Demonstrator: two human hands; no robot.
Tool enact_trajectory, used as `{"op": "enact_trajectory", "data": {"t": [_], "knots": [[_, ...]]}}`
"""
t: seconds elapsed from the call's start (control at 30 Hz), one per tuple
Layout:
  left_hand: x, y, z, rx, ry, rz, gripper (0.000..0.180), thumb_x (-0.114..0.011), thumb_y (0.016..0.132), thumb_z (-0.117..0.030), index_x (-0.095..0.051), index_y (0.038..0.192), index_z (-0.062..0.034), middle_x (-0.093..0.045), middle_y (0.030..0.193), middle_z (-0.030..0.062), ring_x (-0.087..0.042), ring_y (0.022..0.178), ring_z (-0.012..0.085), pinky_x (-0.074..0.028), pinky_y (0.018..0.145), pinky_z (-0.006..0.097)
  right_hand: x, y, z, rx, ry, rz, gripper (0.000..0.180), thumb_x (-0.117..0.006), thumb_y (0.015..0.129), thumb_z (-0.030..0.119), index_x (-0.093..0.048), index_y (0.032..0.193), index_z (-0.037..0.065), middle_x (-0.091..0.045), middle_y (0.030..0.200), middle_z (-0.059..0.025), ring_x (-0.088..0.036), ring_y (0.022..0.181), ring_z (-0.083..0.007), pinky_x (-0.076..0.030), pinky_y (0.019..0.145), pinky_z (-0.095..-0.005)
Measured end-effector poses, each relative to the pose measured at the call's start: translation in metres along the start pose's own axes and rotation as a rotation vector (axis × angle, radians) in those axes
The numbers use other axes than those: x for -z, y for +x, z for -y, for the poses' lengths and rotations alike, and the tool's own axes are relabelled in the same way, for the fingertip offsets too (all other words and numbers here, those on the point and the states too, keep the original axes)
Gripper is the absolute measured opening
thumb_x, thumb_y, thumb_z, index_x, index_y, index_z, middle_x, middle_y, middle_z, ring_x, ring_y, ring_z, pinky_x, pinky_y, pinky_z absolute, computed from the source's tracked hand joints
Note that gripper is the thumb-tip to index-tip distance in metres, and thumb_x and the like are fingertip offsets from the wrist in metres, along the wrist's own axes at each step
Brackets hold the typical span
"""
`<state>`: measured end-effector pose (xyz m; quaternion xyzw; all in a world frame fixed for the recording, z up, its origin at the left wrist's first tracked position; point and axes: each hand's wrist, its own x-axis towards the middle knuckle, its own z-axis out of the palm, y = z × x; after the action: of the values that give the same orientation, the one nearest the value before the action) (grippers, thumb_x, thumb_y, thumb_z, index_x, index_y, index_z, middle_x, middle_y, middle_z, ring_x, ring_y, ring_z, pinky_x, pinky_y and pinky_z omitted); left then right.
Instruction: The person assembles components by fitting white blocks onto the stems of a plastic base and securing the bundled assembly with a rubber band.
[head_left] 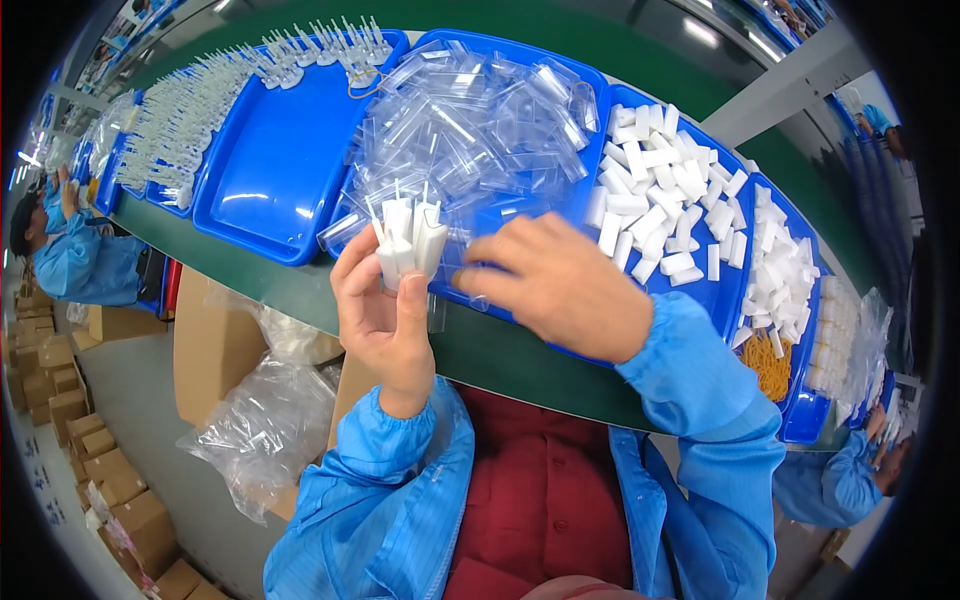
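My left hand [385, 310] is closed around a small bundle of white plastic pieces [410, 240] with thin white stems pointing up. It holds them upright over the near edge of a tray of clear plastic sleeves [450, 130]. Just to the right, my right hand [555, 285] is smeared by motion, its fingers pointing left toward the bundle. Something clear shows near its fingertips, but whether the hand grips it is not visible. Loose white blocks [665, 190] fill the blue tray to the right of my right hand.
A mostly bare blue tray [285, 170] lies left of the sleeves, with many white stemmed pieces [190, 120] beyond it. Yellow rubber bands [765, 365] sit at the right. Below the green table [540, 370] are a cardboard box [215, 345] and plastic bag [260, 430]. Co-workers sit at both sides.
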<state>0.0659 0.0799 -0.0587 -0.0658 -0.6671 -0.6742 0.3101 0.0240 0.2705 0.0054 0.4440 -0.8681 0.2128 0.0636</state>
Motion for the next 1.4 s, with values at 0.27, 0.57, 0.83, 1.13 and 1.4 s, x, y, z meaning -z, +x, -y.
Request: {"op": "enact_trajectory", "data": {"t": [0.27,0.57,0.83,1.13,1.4], "knots": [[-0.001,0.000,-0.003,0.017,0.088,0.135,0.031,-0.069,0.088,0.002,-0.059,0.117,0.0019,-0.044,0.138,0.0188,-0.050,0.127,0.0282,-0.048,0.103,0.039,-0.006,-0.018,-0.016,-0.090,0.217,-0.043,0.029,-0.068,0.080,0.006,-0.062,0.108,0.008,-0.062,0.104,-0.0052,-0.059,0.099,-0.0205,-0.046,0.083,-0.0331],[-0.046,-0.015,-0.038,0.305,-0.184,0.530,0.028,-0.073,0.085,0.001,-0.065,0.112,0.0026,-0.051,0.131,0.0162,-0.059,0.117,0.0259,-0.056,0.091,0.033,0.052,-0.083,0.002,-0.700,1.078,-0.582,0.018,-0.056,0.090,-0.003,-0.059,0.107,0.001,-0.060,0.117,-0.0104,-0.059,0.099,-0.0139,-0.049,0.085,-0.0276],[-0.078,-0.027,-0.046,0.489,-0.274,0.699,0.024,-0.070,0.088,0.001,-0.065,0.112,0.0026,-0.050,0.132,0.0163,-0.059,0.118,0.0261,-0.058,0.090,0.033,0.041,-0.122,0.021,-0.699,0.983,-0.661,0.021,-0.064,0.093,0.006,-0.058,0.112,0.000,-0.061,0.113,-0.0111,-0.059,0.096,-0.0160,-0.047,0.088,-0.0302],[-0.090,-0.035,-0.051,0.455,-0.211,0.706,0.025,-0.069,0.089,0.000,-0.065,0.114,0.0024,-0.051,0.131,0.0159,-0.061,0.114,0.0252,-0.058,0.089,0.033,0.039,-0.146,0.009,-0.622,1.063,-0.638,0.024,-0.069,0.091,0.007,-0.059,0.112,0.001,-0.068,0.109,-0.0119,-0.062,0.104,-0.0172,-0.048,0.090,-0.0307],[-0.094,-0.033,-0.055,0.395,-0.121,0.712,0.021,-0.070,0.088,0.000,-0.067,0.110,0.0014,-0.055,0.127,0.0151,-0.062,0.112,0.0237,-0.057,0.087,0.031,0.036,-0.148,0.023,-0.720,0.886,-0.649,0.019,-0.071,0.090,0.008,-0.064,0.106,0.002,-0.070,0.106,-0.0097,-0.066,0.100,-0.0177,-0.049,0.090,-0.0299]]}}
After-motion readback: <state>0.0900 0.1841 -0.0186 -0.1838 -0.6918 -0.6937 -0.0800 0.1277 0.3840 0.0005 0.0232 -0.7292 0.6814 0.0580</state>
